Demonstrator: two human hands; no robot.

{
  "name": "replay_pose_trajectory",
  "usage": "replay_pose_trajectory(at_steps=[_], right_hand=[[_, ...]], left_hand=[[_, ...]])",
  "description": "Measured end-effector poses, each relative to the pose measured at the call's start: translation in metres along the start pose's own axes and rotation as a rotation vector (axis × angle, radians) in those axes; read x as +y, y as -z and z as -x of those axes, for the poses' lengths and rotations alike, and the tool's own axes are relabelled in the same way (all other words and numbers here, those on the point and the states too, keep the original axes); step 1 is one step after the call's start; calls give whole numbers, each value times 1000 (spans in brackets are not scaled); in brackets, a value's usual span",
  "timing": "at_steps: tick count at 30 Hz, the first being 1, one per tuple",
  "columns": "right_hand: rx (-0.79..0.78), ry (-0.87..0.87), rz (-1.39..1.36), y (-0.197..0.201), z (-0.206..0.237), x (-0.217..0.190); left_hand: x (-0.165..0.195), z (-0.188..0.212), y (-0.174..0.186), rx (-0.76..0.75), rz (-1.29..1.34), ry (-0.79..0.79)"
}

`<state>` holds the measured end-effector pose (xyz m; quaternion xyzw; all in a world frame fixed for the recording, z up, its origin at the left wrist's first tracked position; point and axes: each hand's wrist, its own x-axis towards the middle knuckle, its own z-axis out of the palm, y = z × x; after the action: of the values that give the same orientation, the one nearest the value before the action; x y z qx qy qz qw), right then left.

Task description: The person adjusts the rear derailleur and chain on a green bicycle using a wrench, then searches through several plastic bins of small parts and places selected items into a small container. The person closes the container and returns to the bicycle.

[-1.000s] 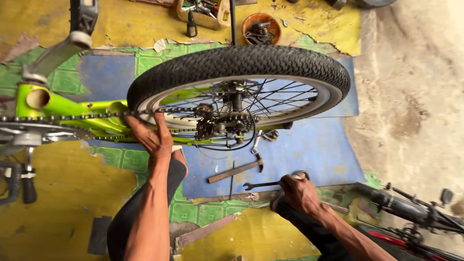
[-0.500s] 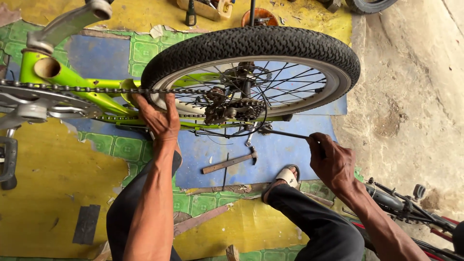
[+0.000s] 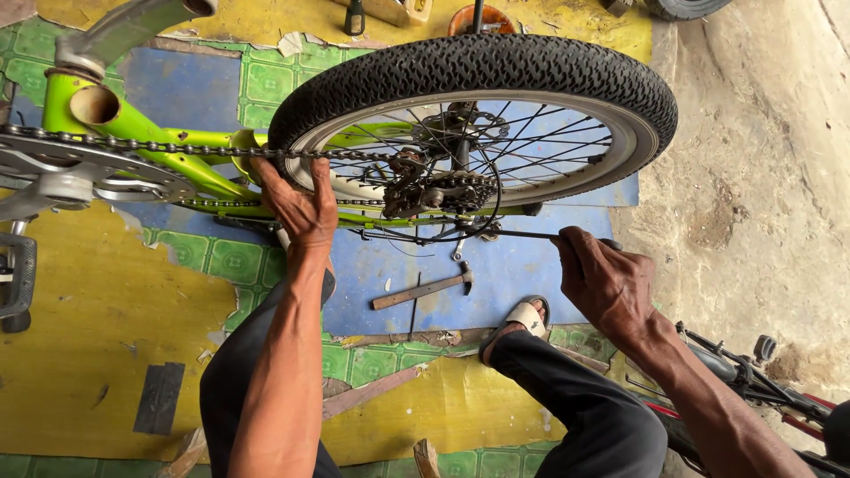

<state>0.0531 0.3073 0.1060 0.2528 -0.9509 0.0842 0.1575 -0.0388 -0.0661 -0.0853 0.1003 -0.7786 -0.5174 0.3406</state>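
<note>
Soft, even daylight fills the scene; shadows are faint, focus is sharp, and wide-angle bending shows toward the edges.

there is one view only, from a camera worn on the person's head. it looks steeply down, almost straight at the floor (image 3: 106, 354), so the person's own legs and forearms run up from the bottom edge. the upturned bicycle's rear wheel (image 3: 496, 66) lies across the upper half, close enough that single spokes and chain links read clearly. the left hand (image 3: 301, 208) sits just left of centre and the right hand (image 3: 606, 283) right of centre, both near the lens. a second bicycle (image 3: 753, 389) is cut by the lower right corner.
</note>
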Motion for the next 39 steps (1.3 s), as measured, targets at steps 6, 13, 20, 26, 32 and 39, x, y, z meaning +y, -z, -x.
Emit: replay_pose_trajectory(at_steps=[6, 13, 20, 26, 32, 39], right_hand=[[25, 63, 23, 10, -7, -8], [-58, 51, 78, 17, -10, -18], [-36, 187, 97, 8, -14, -17], [-102, 119, 135, 3, -3, -7], [-96, 35, 123, -44, 28, 19], [12, -102, 121, -107, 41, 18]], left_hand=[[8, -2, 3, -15, -4, 9], [-3, 1, 0, -15, -57, -30], [-8, 2, -1, 3, -72, -64], [-11, 3, -2, 4, -38, -115], [-12, 3, -2, -5, -47, -82], [5, -1, 4, -3, -19, -42]])
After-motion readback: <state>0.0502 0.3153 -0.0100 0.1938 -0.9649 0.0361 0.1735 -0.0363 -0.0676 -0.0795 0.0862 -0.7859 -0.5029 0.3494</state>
